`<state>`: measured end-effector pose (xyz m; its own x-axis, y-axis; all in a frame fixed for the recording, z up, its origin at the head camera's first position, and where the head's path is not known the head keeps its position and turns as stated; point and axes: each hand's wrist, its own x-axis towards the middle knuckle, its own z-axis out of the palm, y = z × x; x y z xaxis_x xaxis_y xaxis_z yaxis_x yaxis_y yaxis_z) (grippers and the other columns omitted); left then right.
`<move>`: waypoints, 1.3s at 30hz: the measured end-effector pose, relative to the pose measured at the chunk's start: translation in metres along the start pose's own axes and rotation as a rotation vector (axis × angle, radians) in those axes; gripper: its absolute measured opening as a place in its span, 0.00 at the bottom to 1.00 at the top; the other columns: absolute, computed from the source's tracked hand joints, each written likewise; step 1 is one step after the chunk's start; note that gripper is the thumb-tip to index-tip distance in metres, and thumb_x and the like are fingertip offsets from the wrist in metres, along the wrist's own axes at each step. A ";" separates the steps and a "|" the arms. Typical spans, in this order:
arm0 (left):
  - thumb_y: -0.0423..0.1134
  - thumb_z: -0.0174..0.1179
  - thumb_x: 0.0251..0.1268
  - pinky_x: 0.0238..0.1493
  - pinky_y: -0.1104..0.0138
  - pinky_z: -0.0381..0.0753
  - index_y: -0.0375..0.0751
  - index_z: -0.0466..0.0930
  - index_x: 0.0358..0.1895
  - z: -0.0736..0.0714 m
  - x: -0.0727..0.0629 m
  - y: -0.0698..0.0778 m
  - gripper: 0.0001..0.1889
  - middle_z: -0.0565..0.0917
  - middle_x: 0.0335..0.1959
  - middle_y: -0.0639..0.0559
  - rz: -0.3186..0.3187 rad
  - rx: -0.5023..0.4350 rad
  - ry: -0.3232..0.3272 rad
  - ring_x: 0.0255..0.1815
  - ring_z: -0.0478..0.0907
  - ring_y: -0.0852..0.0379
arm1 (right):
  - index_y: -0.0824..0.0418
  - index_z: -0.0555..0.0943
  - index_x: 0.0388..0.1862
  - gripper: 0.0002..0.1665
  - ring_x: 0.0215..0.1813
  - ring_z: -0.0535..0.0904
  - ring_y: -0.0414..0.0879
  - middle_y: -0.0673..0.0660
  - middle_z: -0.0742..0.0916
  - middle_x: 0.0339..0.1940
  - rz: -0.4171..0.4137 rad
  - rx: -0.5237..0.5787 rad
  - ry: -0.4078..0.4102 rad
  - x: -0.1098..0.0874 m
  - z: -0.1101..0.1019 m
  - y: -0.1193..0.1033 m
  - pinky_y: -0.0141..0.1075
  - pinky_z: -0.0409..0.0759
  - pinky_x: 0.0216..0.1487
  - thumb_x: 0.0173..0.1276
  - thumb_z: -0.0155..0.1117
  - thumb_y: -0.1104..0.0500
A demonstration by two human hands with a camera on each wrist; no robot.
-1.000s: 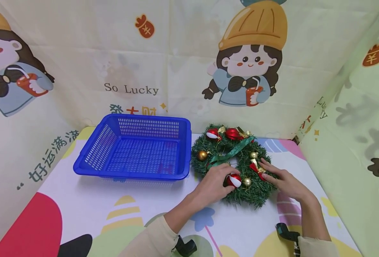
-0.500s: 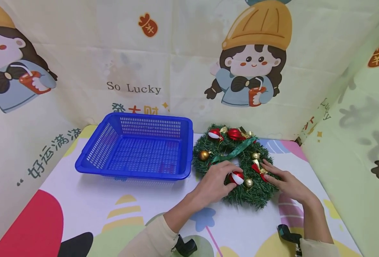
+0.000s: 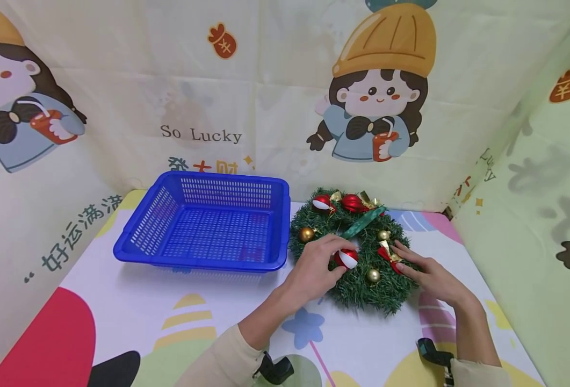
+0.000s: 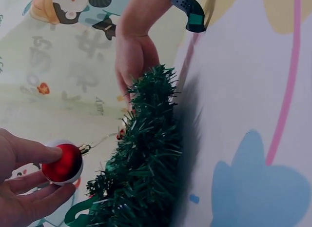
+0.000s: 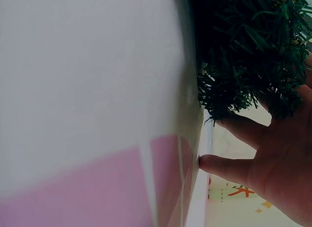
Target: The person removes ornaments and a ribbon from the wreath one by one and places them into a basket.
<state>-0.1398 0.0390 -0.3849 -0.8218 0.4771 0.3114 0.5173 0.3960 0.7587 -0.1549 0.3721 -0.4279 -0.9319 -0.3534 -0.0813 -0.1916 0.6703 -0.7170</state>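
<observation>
A red-and-white Christmas bauble [image 3: 346, 259] is pinched between the thumb and fingers of my left hand [image 3: 314, 270]. In the left wrist view the bauble [image 4: 63, 164] hangs clear of the foliage, its gold cap trailing a thin loop towards the wreath. The green wreath [image 3: 362, 295] lies flat on the table. My right hand [image 3: 432, 273] rests on the wreath's right side with fingers extended, beside a red-and-gold bow [image 3: 388, 255]. In the right wrist view the fingers [image 5: 243, 131] spread at the wreath's edge, one tip touching the table.
A blue plastic basket [image 3: 200, 264] with nothing in it stands left of the wreath. Still on the wreath are gold baubles [image 3: 373, 276], red ones [image 3: 352, 203] and a green ribbon [image 3: 364, 222]. A printed cloth wall rises behind the table [image 3: 135, 301].
My left hand has drawn the red-and-white bauble up and to the left, away from the small gold bauble beside it. The right hand stays in place on the wreath.
</observation>
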 end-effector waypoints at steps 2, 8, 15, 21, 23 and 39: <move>0.28 0.70 0.65 0.57 0.69 0.83 0.47 0.84 0.63 -0.002 0.000 0.000 0.23 0.84 0.60 0.54 -0.003 0.007 0.003 0.61 0.82 0.56 | 0.57 0.65 0.82 0.35 0.84 0.47 0.73 0.61 0.58 0.87 -0.003 0.002 0.001 0.000 0.001 0.001 0.72 0.52 0.75 0.82 0.58 0.50; 0.29 0.71 0.65 0.56 0.70 0.82 0.48 0.85 0.61 -0.012 -0.002 0.003 0.22 0.84 0.59 0.53 -0.005 0.025 0.015 0.61 0.82 0.54 | 0.58 0.65 0.82 0.35 0.84 0.46 0.73 0.61 0.58 0.87 -0.007 0.001 0.000 0.001 0.001 0.002 0.75 0.51 0.72 0.82 0.58 0.51; 0.28 0.71 0.65 0.55 0.63 0.85 0.47 0.85 0.59 -0.021 -0.005 0.004 0.20 0.84 0.59 0.52 -0.032 -0.013 0.034 0.60 0.81 0.51 | 0.59 0.65 0.82 0.35 0.84 0.47 0.74 0.62 0.58 0.86 -0.006 -0.004 0.001 0.001 0.001 0.003 0.77 0.52 0.71 0.81 0.58 0.51; 0.27 0.70 0.64 0.55 0.64 0.86 0.45 0.85 0.59 -0.027 -0.009 0.002 0.20 0.84 0.59 0.51 -0.042 -0.046 0.033 0.58 0.82 0.52 | 0.59 0.65 0.82 0.35 0.83 0.46 0.75 0.63 0.57 0.87 -0.002 0.018 -0.009 -0.002 0.003 0.003 0.79 0.52 0.70 0.82 0.58 0.51; 0.26 0.70 0.64 0.55 0.64 0.87 0.44 0.85 0.59 -0.031 -0.010 0.001 0.20 0.84 0.59 0.50 -0.050 -0.056 0.042 0.59 0.83 0.51 | 0.58 0.64 0.82 0.35 0.83 0.47 0.75 0.62 0.57 0.87 0.001 0.014 -0.010 -0.003 0.003 0.003 0.78 0.52 0.70 0.82 0.58 0.51; 0.25 0.70 0.63 0.56 0.59 0.87 0.45 0.86 0.56 -0.068 -0.017 -0.008 0.19 0.85 0.55 0.51 -0.109 -0.073 0.111 0.56 0.84 0.51 | 0.57 0.65 0.82 0.34 0.84 0.47 0.75 0.62 0.58 0.87 -0.007 0.006 -0.007 0.000 0.001 0.003 0.78 0.52 0.71 0.82 0.58 0.51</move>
<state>-0.1460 -0.0255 -0.3576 -0.8954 0.3437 0.2831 0.4084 0.3802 0.8299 -0.1557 0.3735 -0.4305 -0.9283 -0.3629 -0.0815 -0.1961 0.6636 -0.7219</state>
